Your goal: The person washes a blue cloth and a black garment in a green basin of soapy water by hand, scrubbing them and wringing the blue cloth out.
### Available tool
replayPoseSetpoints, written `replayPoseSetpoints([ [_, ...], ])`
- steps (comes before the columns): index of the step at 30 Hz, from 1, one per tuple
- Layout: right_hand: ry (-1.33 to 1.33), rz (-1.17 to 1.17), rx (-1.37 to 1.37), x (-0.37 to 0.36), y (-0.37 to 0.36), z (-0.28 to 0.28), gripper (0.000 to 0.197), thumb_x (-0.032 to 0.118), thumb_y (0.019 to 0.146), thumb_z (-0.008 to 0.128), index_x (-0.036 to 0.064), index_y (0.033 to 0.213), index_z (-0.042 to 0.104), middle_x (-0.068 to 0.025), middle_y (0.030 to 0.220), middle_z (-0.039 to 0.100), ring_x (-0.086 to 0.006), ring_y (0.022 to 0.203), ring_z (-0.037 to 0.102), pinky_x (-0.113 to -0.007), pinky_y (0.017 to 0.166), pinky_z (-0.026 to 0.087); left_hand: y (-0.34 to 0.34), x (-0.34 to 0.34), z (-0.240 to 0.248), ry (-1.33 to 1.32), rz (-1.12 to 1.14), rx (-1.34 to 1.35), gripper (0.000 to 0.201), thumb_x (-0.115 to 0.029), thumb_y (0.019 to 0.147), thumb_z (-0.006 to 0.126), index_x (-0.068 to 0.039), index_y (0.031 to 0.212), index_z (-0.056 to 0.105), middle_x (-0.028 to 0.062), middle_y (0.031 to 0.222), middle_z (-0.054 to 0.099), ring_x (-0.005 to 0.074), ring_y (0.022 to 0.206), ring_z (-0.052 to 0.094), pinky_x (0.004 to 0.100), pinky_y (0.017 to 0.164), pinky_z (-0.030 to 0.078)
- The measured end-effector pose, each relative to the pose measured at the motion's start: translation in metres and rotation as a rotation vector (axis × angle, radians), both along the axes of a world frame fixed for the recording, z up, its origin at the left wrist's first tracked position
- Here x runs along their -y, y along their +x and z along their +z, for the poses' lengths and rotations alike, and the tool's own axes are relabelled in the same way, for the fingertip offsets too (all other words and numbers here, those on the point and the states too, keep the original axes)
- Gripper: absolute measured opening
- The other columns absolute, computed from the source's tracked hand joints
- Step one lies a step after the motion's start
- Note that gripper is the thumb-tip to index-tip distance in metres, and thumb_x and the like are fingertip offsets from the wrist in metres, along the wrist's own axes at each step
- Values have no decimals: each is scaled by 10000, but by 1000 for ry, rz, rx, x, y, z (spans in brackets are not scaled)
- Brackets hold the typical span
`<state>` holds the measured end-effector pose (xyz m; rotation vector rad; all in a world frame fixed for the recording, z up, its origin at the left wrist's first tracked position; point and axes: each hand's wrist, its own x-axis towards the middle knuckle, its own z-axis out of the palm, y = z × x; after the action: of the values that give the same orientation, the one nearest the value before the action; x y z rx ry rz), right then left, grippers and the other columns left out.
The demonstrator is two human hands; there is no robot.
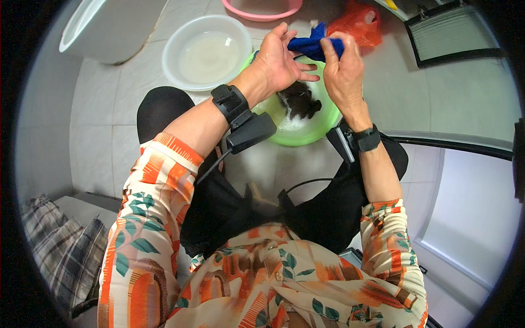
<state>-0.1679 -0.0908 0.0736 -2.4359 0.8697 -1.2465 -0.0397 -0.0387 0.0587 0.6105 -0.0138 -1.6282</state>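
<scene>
A small blue cloth item (316, 48), perhaps a sock, is stretched between my hands above a light green basin (328, 117). My right hand (344, 71) grips its right end, thumb pressed on top. My left hand (276, 60) has its palm turned up and its fingers spread. The cloth's left end lies against this hand; whether a finger hooks it is hidden. Below, a dark wet cloth bundle (298, 101) sits in the basin with foamy water around it.
A white basin (170, 60) of cloudy water stands to the left of the green one. Farther off are a pink basin (262, 16) and a red plastic bag (358, 24). A black-framed glass panel (456, 33) is at far right. Plaid fabric (63, 246) lies at lower left.
</scene>
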Motion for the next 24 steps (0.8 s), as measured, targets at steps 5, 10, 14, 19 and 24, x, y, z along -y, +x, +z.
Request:
replayPoseSetpoints([
  [5,320,95,159,-29,27,-2,224,227,887,560,35,969,480,-182,750,592,-337,680,601,-386,623,469,4,2,-9,-51,126,-2,688,-529,872,397,-181,1414,154,176,1385,259,382,1230,342,649,967,241],
  [10,343,241,168,-51,35,-1,185,219,901,561,52,947,498,-31,734,543,-110,672,490,-262,625,437,13,3,-4,45,112,31,446,-419,862,509,-70,1140,502,124,1005,573,264,930,561,416,847,477],
  [14,276,279,186,-58,44,-11,239,260,882,570,38,919,490,-165,678,564,-312,601,575,-372,543,445,21,2,-26,-49,4,21,327,-348,867,534,-61,1021,563,82,854,594,233,806,579,376,784,499],
  [19,109,-171,58,17,43,-44,356,360,882,504,4,883,515,-246,667,578,-438,651,575,-476,542,441,-7,20,-20,161,315,315,130,-201,871,538,-97,948,552,24,833,577,175,757,553,340,695,485],
  [24,124,-61,146,5,45,-31,253,270,909,500,21,946,529,-178,760,594,-291,679,582,-371,633,459,7,25,-35,158,149,235,225,-311,898,451,-129,833,566,32,727,595,185,659,559,338,688,487],
])
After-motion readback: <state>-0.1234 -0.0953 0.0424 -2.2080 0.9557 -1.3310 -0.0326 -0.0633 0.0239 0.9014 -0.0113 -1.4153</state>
